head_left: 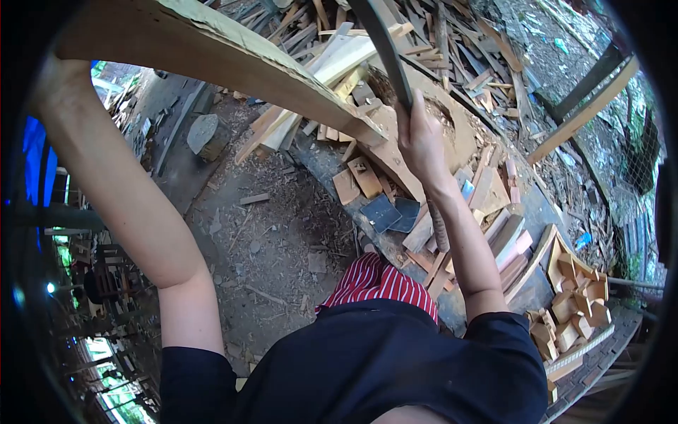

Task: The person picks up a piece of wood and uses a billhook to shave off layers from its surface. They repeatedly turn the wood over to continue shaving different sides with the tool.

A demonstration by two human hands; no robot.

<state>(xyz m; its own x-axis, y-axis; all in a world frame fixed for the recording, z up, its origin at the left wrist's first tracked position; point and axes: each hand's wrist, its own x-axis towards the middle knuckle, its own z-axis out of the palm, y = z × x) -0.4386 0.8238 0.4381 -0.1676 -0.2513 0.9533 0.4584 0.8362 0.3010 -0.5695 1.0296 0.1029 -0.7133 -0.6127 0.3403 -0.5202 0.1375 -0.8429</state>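
A long wooden board (261,71) slants from the upper left down to the workbench at the centre, its upper edge rough and chipped. At its raised end is my left hand (60,78), mostly dark at the edge of view, with its fingers hidden. My right hand (421,141) is closed round the handle of a long, dark, curved blade (385,46), which rises toward the top of the view, beside the board's lower end. Part of the handle sticks out below my right hand. The board's lower end is next to a hollowed wood block (452,131).
Wood offcuts and dark square pieces (381,213) lie on the bench. Cut wooden blocks (568,307) are piled at the right. Behind the bench is a heap of scrap wood (452,42). A stump (205,134) stands on the littered floor at left.
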